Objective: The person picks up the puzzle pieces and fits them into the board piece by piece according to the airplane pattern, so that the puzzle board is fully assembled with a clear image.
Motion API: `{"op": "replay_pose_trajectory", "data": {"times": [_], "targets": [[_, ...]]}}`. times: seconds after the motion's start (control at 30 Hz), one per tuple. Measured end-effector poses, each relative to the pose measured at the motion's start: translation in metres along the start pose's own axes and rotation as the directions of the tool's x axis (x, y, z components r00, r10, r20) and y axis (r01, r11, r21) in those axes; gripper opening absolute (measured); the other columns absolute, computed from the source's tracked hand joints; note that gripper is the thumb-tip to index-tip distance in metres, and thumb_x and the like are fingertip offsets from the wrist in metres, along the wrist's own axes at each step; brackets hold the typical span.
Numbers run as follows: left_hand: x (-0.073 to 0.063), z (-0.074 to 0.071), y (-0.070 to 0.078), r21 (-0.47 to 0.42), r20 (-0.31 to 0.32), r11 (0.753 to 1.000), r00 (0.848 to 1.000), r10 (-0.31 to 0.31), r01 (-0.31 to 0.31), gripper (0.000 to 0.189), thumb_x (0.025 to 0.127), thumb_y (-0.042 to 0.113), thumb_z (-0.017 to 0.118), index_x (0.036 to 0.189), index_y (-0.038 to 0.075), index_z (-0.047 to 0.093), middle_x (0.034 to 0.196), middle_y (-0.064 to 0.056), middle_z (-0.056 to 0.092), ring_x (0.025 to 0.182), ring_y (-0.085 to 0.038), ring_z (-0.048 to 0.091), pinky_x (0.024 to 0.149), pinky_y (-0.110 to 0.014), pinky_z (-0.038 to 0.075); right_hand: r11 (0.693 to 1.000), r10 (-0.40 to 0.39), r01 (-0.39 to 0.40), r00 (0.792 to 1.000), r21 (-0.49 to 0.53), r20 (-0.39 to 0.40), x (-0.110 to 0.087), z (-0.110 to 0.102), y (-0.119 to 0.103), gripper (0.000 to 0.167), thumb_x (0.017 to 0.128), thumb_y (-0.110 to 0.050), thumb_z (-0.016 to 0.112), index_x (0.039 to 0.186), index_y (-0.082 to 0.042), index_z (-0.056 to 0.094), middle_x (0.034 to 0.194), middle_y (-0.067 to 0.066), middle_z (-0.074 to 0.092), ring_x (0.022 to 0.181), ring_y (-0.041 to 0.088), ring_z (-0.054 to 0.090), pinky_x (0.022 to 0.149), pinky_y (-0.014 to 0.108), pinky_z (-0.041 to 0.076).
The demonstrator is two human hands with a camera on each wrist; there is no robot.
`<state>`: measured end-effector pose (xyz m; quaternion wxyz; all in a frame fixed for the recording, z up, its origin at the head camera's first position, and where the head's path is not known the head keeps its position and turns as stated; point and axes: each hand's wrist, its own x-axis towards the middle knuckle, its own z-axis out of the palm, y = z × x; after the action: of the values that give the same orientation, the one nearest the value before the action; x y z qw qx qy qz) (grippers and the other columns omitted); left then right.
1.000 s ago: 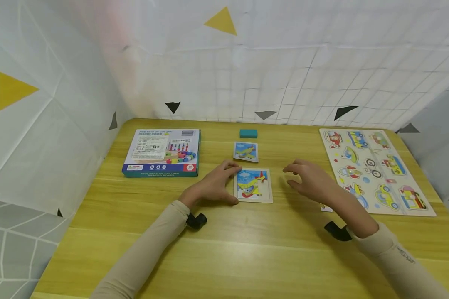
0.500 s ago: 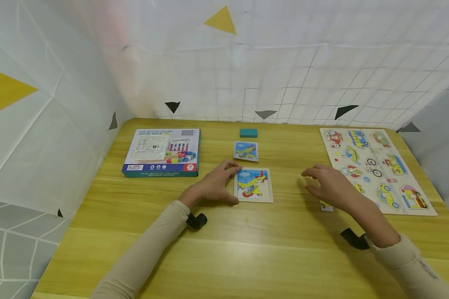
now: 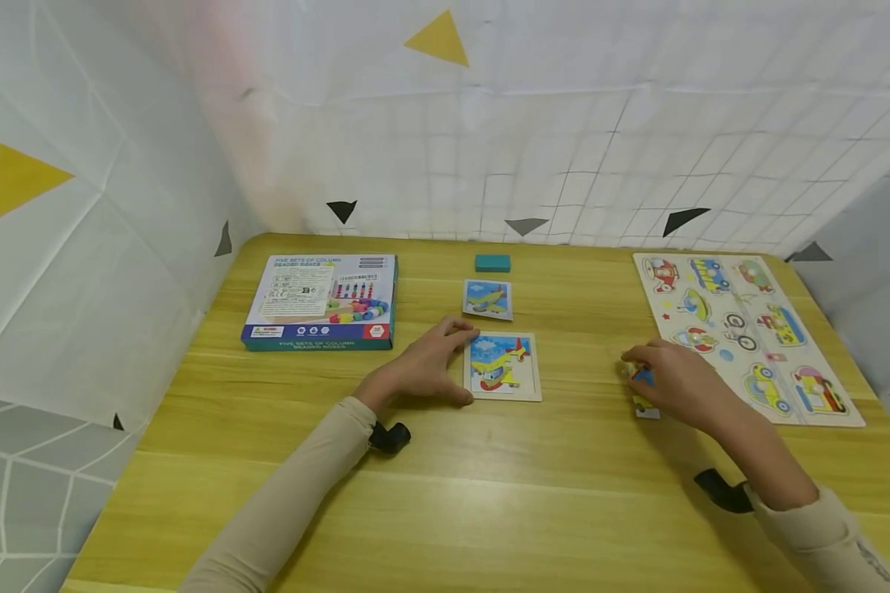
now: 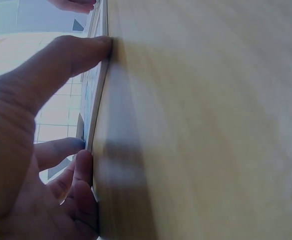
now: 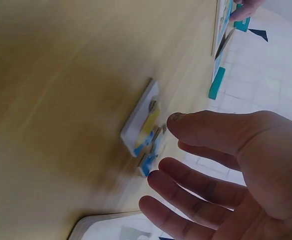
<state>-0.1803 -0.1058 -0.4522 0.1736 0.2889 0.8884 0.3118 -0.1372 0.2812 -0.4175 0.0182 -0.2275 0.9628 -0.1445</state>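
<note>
A square wooden jigsaw tray (image 3: 534, 371) with a yellow airplane picture lies mid-table. My left hand (image 3: 426, 366) rests along its left edge, thumb at the near corner and fingertips at the far one; in the left wrist view the thumb (image 4: 81, 52) touches the tray's side. On the right, my right hand (image 3: 678, 380) hovers over loose jigsaw pieces (image 3: 645, 409). Seen from the right wrist, a white and yellow piece (image 5: 142, 122) lies beside a blue one (image 5: 148, 160). The thumb and fingers of the right hand (image 5: 245, 170) are spread, apart from both pieces.
Behind the tray lie a small airplane picture card (image 3: 488, 300) and a teal block (image 3: 493, 263). A beaded-column toy box (image 3: 319, 305) stands at the left. A wooden vehicle puzzle board (image 3: 727, 356) lies at the right, close to my right hand.
My right hand has moved right and toward me, from beside the tray to above the loose jigsaw pieces. The left hand and the tray have stayed in place.
</note>
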Motion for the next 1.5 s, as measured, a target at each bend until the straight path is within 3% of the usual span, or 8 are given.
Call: {"op": "replay_pose_trajectory", "data": {"times": [0.5,0.73,1.03,1.5], "targets": [[0.000,0.000,0.000,-0.008,0.000,1.000,1.000,-0.005,0.005,0.102,0.071,0.040,0.088,0.156,0.017,0.036,0.152,0.001,0.030,0.133,-0.017,0.036,0.112,-0.038,0.033,1.000,-0.023,0.023,0.999,-0.010,-0.029,0.003,0.007,0.011,0.027,0.080,-0.002,0.078,0.106,0.000,0.073,0.088,0.007,0.066,0.075,0.022,0.061,0.064,0.042,0.050],[0.000,0.000,0.001,-0.010,-0.004,1.000,1.000,0.005,-0.006,0.102,0.072,0.040,0.088,0.156,0.016,0.036,0.152,0.001,0.029,0.134,-0.017,0.036,0.112,-0.038,0.033,0.999,-0.034,0.033,0.998,-0.015,-0.058,0.006,0.008,0.014,0.026,0.079,-0.002,0.081,0.103,-0.001,0.074,0.090,0.009,0.067,0.080,0.028,0.063,0.066,0.046,0.053],[0.000,0.000,0.000,-0.003,-0.003,1.000,1.000,-0.002,0.002,0.103,0.071,0.040,0.088,0.156,0.016,0.036,0.152,0.001,0.029,0.134,-0.017,0.035,0.112,-0.038,0.033,0.999,0.041,-0.041,0.999,-0.014,-0.022,0.004,0.007,0.015,0.026,0.083,-0.009,0.079,0.107,-0.001,0.073,0.095,0.013,0.066,0.080,0.028,0.064,0.061,0.044,0.053],[0.001,0.001,-0.001,0.004,-0.005,1.000,1.000,-0.005,0.005,0.102,0.072,0.041,0.088,0.157,0.017,0.035,0.152,0.002,0.029,0.133,-0.016,0.035,0.112,-0.037,0.033,0.999,0.050,-0.050,0.999,0.009,-0.016,0.010,0.007,0.017,0.025,0.084,-0.009,0.077,0.108,-0.002,0.074,0.091,0.012,0.064,0.078,0.028,0.064,0.061,0.043,0.053]]}}
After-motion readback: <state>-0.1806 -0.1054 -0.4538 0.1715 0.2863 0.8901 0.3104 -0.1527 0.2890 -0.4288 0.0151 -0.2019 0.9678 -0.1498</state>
